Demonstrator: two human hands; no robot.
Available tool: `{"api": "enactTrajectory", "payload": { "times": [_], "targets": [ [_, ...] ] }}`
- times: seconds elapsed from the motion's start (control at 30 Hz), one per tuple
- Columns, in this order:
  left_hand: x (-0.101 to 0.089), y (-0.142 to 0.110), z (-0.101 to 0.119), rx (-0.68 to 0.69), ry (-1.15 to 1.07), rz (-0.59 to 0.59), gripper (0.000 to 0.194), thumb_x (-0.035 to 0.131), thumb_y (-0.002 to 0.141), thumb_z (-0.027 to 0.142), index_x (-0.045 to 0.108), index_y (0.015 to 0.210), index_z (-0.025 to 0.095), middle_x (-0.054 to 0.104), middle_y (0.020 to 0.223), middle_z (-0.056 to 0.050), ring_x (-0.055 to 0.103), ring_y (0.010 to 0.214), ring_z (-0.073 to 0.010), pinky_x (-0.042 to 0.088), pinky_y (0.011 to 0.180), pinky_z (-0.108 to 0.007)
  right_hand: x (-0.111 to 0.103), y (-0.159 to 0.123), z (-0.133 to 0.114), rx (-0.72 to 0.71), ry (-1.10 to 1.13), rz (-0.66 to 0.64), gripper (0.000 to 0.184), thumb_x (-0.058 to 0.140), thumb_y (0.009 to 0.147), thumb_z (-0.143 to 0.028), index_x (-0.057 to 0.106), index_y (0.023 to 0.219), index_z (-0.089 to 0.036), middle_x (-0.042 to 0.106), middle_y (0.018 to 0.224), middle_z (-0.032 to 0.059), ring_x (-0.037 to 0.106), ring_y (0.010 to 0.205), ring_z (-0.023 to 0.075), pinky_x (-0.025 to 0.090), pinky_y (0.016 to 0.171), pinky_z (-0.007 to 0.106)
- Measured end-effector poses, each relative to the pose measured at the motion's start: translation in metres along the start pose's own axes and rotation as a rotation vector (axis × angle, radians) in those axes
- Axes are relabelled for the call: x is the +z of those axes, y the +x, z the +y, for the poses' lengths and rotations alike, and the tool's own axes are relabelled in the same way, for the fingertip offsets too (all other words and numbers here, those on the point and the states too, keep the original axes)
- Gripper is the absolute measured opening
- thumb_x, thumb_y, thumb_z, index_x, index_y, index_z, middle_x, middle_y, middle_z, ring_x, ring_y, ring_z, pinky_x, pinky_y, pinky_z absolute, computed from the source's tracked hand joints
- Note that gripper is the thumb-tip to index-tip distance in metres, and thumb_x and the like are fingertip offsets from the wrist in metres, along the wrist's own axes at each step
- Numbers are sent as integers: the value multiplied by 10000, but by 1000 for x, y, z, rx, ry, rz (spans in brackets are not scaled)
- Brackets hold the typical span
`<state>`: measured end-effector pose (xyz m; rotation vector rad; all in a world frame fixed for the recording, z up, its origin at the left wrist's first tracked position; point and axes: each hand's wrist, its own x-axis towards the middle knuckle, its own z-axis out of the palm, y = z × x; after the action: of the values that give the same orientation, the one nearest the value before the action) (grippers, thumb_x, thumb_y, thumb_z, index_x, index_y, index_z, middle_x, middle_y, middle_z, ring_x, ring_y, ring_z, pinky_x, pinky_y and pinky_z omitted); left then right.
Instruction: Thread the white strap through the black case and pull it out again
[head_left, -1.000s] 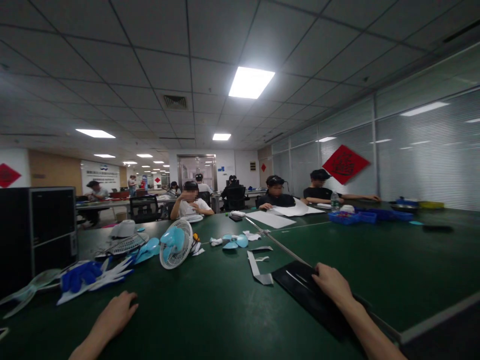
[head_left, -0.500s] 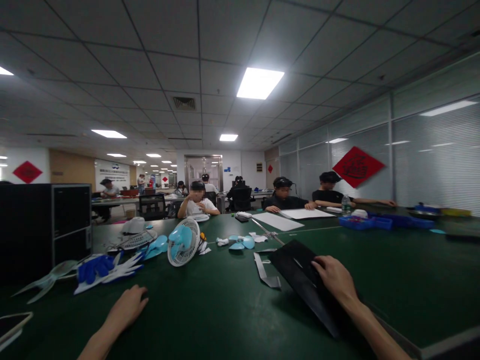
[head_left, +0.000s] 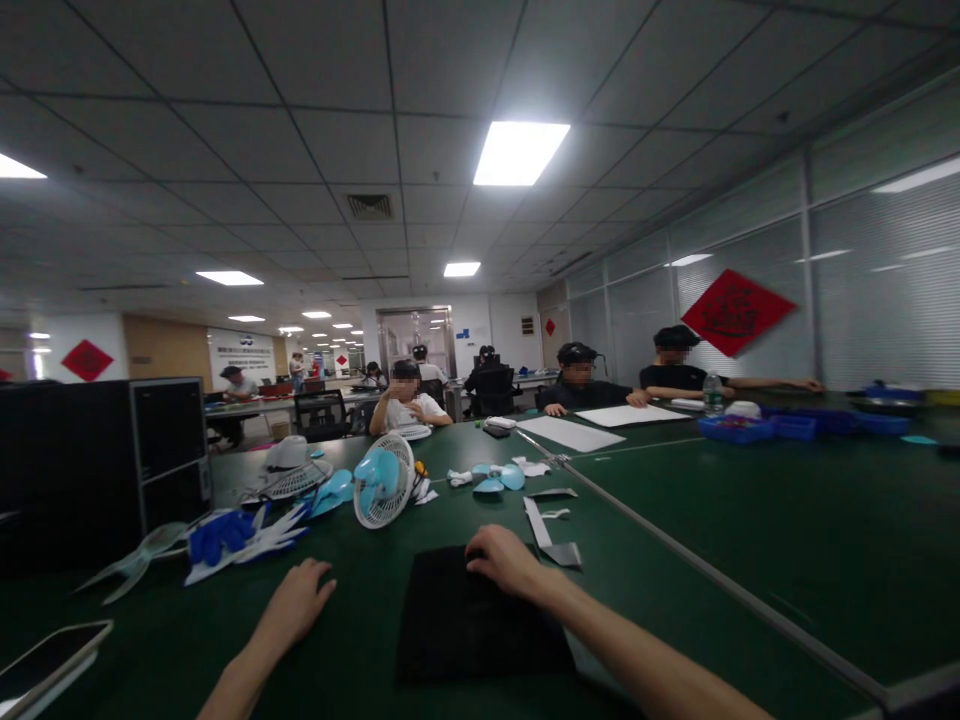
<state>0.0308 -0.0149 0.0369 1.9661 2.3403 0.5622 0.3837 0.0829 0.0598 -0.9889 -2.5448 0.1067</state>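
My right hand [head_left: 504, 562] is at the upper edge of a flat black sheet [head_left: 469, 630], its fingers bent over that edge. The sheet looks like a mat or folder; I cannot tell which. It lies in front of me on the green table [head_left: 360, 640], partly covered by my right forearm. To the left, my left hand [head_left: 301, 592] rests on the tabletop with fingers loosely apart, holding nothing. Beyond the right hand lie cut grey-white strips [head_left: 551, 535].
A white fan guard with blue blades [head_left: 384, 482] stands ahead. Blue-and-white gloves [head_left: 232, 540], a phone [head_left: 56, 655] and a black computer case [head_left: 67, 470] are on the left. Blue trays [head_left: 735, 430] sit far right. Several people sit across the table near white sheets [head_left: 570, 434].
The black sheet has gone from tilted at the right to flat before me, carried leftward by my right hand. My left hand stays on the table. The view has shifted slightly.
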Motion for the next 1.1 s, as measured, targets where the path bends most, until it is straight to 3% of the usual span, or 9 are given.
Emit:
{"api": "enactTrajectory", "payload": {
  "times": [0.13,0.33,0.5,0.63,0.77,0.9,1.1],
  "targets": [
    [11,3,6,87,-131,30,542,419,816,503,635,1163,147,631,1208,-110,553,1154,-257,408,1025,-373,17,20,-22,-45,24,-43,238,631,821,-319,749,1006,-227,738,1000,62,646,959,226,448,835,272],
    [26,0,24,177,-286,-43,706,495,768,650,578,1260,149,554,1339,-128,488,1250,-285,349,1086,-403,31,25,-37,-50,47,-57,249,622,822,-308,739,1023,-219,730,1011,66,641,968,224,449,853,279],
    [25,-9,50,191,-307,-115,801,563,729,639,498,1343,129,488,1415,-133,425,1315,-285,308,1115,-363,19,12,-23,-2,52,-42,340,672,769,-329,701,1091,-223,687,1081,65,609,1009,224,441,870,280],
    [25,-12,60,180,-323,-158,837,616,688,631,485,1356,144,488,1419,-113,435,1305,-287,318,1105,-347,0,-9,1,99,41,-49,508,726,702,-398,674,1153,-170,652,1162,130,573,1085,297,423,934,360],
    [27,-12,61,210,-348,-169,785,616,692,623,527,1318,158,542,1365,-98,471,1262,-283,326,1095,-344,-11,-28,16,184,64,-111,544,743,671,-420,684,1146,-161,689,1099,133,621,1006,300,468,839,348],
    [24,-12,58,214,-353,-186,764,605,705,620,526,1317,169,544,1359,-95,480,1249,-280,341,1079,-345,-12,-33,13,191,103,-137,432,707,710,-434,717,1073,-201,724,1015,76,652,904,248,473,747,293],
    [17,-13,49,190,-325,-219,778,613,707,609,511,1330,154,529,1372,-107,473,1261,-280,343,1080,-345,-5,-31,0,186,83,-99,490,715,706,-450,695,1125,-197,700,1100,94,624,1002,260,455,831,294]
  ]
}}
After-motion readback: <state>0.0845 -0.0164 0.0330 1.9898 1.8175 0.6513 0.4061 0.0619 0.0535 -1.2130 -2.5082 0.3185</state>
